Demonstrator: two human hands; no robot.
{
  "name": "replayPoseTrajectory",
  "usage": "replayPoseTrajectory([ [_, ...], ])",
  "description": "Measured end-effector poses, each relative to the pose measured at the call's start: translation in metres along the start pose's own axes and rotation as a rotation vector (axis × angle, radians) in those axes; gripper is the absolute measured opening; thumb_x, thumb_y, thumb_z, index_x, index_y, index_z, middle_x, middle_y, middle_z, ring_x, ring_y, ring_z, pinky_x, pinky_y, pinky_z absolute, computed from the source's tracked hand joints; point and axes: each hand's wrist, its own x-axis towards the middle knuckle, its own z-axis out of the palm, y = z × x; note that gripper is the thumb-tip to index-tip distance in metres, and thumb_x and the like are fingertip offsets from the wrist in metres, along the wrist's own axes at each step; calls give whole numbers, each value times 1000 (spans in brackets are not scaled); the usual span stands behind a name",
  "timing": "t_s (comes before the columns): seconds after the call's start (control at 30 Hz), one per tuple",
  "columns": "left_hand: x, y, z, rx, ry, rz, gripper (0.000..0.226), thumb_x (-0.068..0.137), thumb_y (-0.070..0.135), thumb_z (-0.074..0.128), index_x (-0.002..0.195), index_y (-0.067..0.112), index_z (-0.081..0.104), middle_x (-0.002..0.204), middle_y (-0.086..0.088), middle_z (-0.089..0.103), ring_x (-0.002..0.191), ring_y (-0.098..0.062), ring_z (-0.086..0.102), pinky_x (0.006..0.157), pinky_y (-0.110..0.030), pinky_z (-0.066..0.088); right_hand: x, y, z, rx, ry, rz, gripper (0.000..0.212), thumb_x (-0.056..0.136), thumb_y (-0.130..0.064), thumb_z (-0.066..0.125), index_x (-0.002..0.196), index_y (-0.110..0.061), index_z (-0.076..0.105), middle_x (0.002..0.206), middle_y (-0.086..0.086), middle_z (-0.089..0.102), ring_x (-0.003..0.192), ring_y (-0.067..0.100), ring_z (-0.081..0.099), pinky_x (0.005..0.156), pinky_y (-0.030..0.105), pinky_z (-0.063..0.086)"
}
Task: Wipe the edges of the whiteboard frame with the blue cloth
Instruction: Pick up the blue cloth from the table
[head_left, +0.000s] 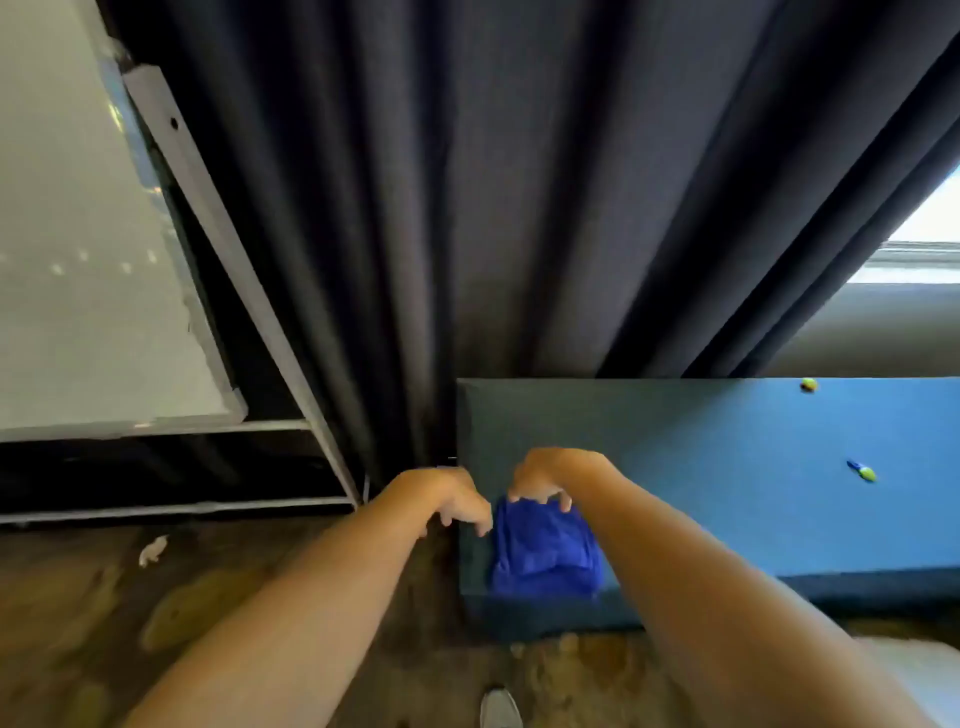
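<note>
A blue tabletop (727, 467) fills the lower right, its near left corner carrying the blue cloth (545, 551), which lies crumpled there. Behind it hang dark curtain folds (467, 208), parting at the far right onto a bright window (930, 228). The floor (104, 597) is mottled brown, with a small white scrap (153, 550) on it. The whiteboard (78, 260) stands tilted at the left in its grey metal frame (208, 208), well apart from the cloth. No writing can be read anywhere.

The right hand (550, 480) pinches the cloth's far edge, its grip narrow on the fabric. The left hand (452, 499) hovers just beside the cloth, fingers curled, holding nothing. Two small green-tipped objects (862, 470) lie farther right on the tabletop.
</note>
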Motion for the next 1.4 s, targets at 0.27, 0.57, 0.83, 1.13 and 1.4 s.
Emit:
replayPoseTrajectory([
  [0.27, 83, 22, 101, -325, 244, -9, 44, 84, 38, 60, 118, 12, 52, 129, -14, 60, 116, -35, 58, 87, -37, 47, 65, 63, 85, 210, 83, 155, 45, 96, -37, 52, 134, -13, 51, 137, 12, 53, 120, 32, 54, 90, 35, 46],
  [0.57, 130, 45, 130, -818, 289, -190, 48, 79, 36, 77, 113, 8, 59, 116, -10, 66, 102, -31, 64, 74, -33, 51, 97, 99, 133, 751, 408, 387, 85, 83, -30, 72, 150, -22, 21, 142, 12, 34, 122, 35, 42, 86, 41, 45],
  [0.83, 98, 29, 83, -940, 492, 56, 7, 83, 26, 70, 87, 21, 69, 96, -1, 73, 91, -23, 68, 83, -38, 56, 88, 108, 99, 1754, 131, 31, 17, 90, -16, 69, 103, -5, 70, 85, 4, 76, 70, 21, 72, 63, 30, 55],
  [1.13, -34, -66, -35, -983, 1075, 392, 11, 90, 26, 64, 99, 23, 69, 93, -1, 75, 91, -19, 70, 88, -49, 55, 30, -32, -36, 1588, 349, -548, 18, 102, -19, 52, 110, -20, 67, 113, 7, 75, 99, 23, 72, 79, 43, 59],
  [1.4, -182, -179, -101, -1313, 1306, 614, 15, 99, 32, 52, 106, 36, 65, 105, 6, 74, 95, -15, 71, 78, -38, 61, -77, -236, -116, 1461, 548, -933, 20, 101, -38, 51, 113, -31, 64, 109, -6, 74, 102, 17, 70, 92, 45, 57],
])
